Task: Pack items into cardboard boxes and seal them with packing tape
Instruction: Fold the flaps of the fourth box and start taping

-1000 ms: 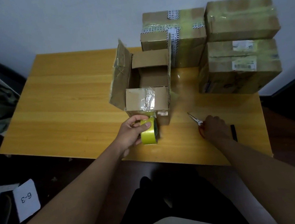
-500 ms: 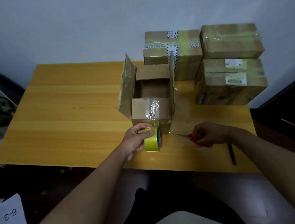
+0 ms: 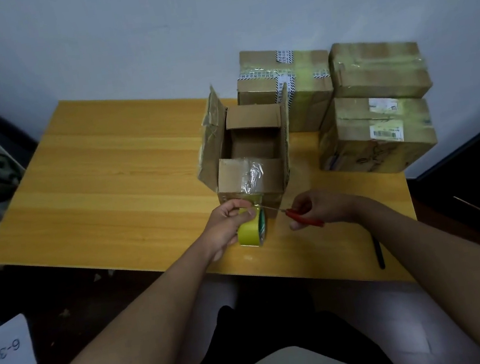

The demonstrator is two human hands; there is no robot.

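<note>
Risk: scissors [image 3: 296, 215], clamped in right hand [image 3: 318, 208], near left hand [image 3: 232, 224] fingers curled round tape roll [image 3: 253, 231] at open cardboard box [image 3: 251, 152] front on desk [image 3: 109, 181]. Slack strip may fold or blades nick thumb.

Open cardboard box [image 3: 251, 152] upright on table, yellow tape roll [image 3: 252, 231] at its front

Open box [image 3: 254, 152]: on the worktop [image 3: 109, 184], right of its middle, near the front edge.
Tape roll [image 3: 251, 228]: just before the open box, at the front edge.
Sealed boxes [image 3: 373, 107]: back right corner, behind and right of the open box; one stacked on another.
Pen [image 3: 377, 250]: front right corner.
</note>
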